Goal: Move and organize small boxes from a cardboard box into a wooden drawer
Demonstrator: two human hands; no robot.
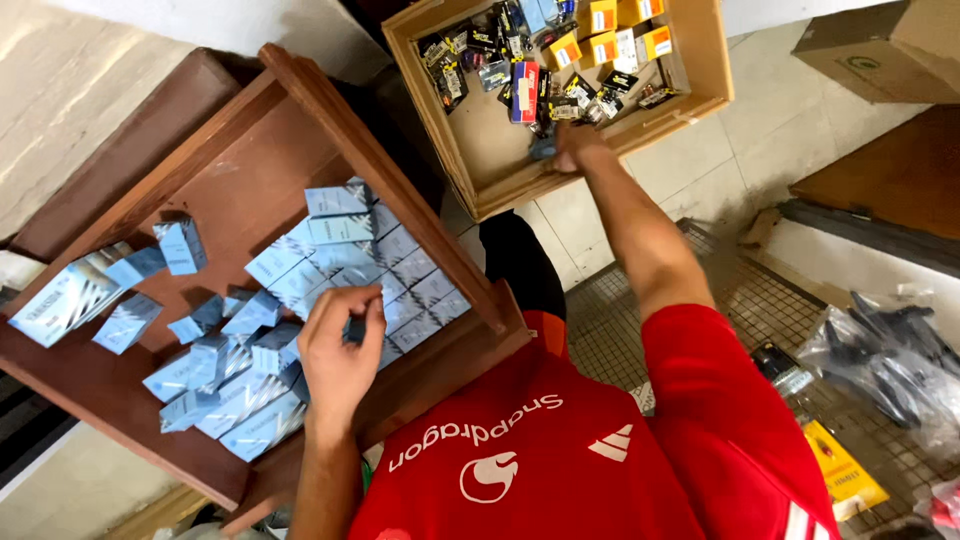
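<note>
tray: dark brown wood, smooth, dull sheen | boxes in tray: pale blue card, glossy | carton right of tray: matt brown cardboard | packets in carton: shiny plastic | mesh below carton: metal wire | bag: clear glossy plastic

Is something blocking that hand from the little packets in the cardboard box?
Nothing visible does. The right hand reaches over the near wall of the cardboard box, with its fingers at a dark packet on the box floor. The other packets lie farther in, uncovered.
</note>
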